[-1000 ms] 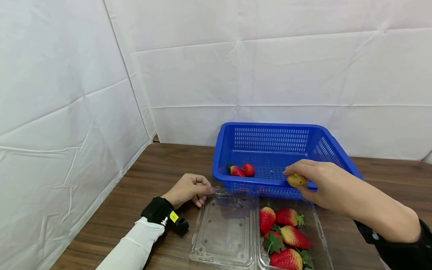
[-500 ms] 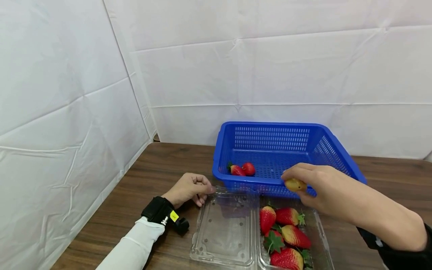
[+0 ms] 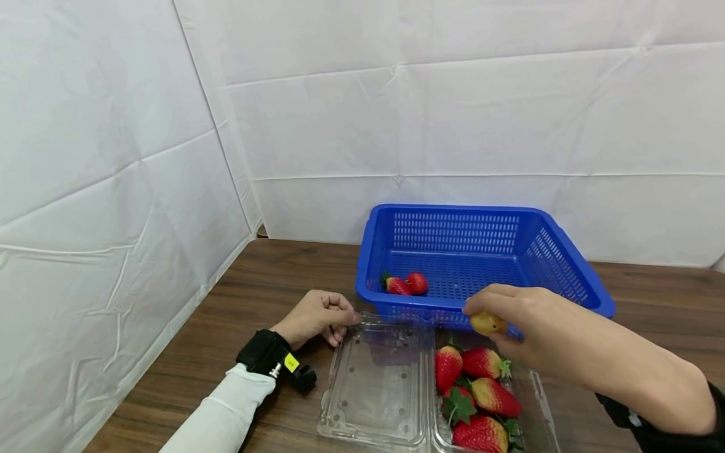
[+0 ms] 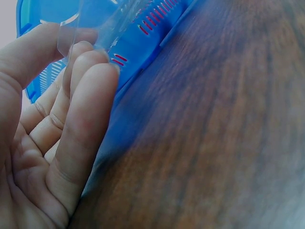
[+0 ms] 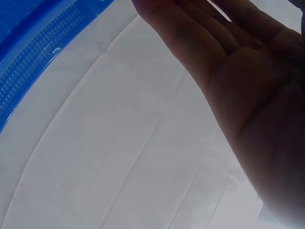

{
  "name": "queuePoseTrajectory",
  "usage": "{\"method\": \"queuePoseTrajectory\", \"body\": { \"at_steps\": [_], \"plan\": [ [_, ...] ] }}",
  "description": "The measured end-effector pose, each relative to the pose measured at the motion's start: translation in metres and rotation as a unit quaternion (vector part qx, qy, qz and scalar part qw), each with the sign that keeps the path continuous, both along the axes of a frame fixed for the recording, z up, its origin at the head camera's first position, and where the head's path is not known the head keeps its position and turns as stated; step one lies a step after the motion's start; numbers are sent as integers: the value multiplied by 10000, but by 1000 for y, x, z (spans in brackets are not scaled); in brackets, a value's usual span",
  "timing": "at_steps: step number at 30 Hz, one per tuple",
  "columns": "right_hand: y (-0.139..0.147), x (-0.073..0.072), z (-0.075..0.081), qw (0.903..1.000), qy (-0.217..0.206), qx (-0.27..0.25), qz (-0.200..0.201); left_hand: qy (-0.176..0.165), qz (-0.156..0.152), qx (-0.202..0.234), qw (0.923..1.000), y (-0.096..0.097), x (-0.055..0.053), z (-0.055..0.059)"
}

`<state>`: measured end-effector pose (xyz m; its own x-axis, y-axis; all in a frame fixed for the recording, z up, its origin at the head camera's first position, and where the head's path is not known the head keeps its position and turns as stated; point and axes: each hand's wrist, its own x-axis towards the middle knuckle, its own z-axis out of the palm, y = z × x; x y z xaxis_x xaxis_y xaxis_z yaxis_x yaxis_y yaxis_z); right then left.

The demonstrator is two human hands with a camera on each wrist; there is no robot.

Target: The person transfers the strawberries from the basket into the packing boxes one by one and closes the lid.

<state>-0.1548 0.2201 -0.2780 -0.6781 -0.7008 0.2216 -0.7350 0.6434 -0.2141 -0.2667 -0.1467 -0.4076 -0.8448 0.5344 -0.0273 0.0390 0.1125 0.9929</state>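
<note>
My left hand point(image 3: 318, 321) pinches the far left corner of the clear plastic clamshell lid point(image 3: 381, 384). In the left wrist view, thumb and fingertips point(image 4: 93, 90) close on the thin clear edge. My right hand point(image 3: 529, 324) holds a small yellow rounded thing point(image 3: 487, 323) with a dark spot, between thumb and fingers; its kind I cannot tell. That hand is above the far end of the clamshell's base point(image 3: 538, 402), at the basket's near rim. Several strawberries point(image 3: 495, 397) with green leaves lie in the base. The right wrist view shows the palm, not the held thing.
Behind the clamshell stands a blue plastic basket point(image 3: 459, 214) with slotted walls. Two red strawberries point(image 3: 406, 284) lie in its near left corner. A brown wooden table point(image 3: 226, 340) bears everything, with white cloth walls point(image 3: 317, 126) at the back and left.
My right hand has moved slightly left and toward me with the yellow thing, from over the basket's rim to over the clamshell's far end. The left hand stays at the lid corner.
</note>
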Motion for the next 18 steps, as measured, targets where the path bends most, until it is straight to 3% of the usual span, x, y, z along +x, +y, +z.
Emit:
{"method": "queuePoseTrajectory", "body": {
  "at_steps": [6, 18],
  "plan": [
    [-5, 0, -2, 9999, -137, -14, 51, 14, -14, -17, 10000, 0, 0, 0],
    [-13, 0, -10, 9960, -871, 175, -54, 2, 13, -30, 10000, 0, 0, 0]
  ]
}}
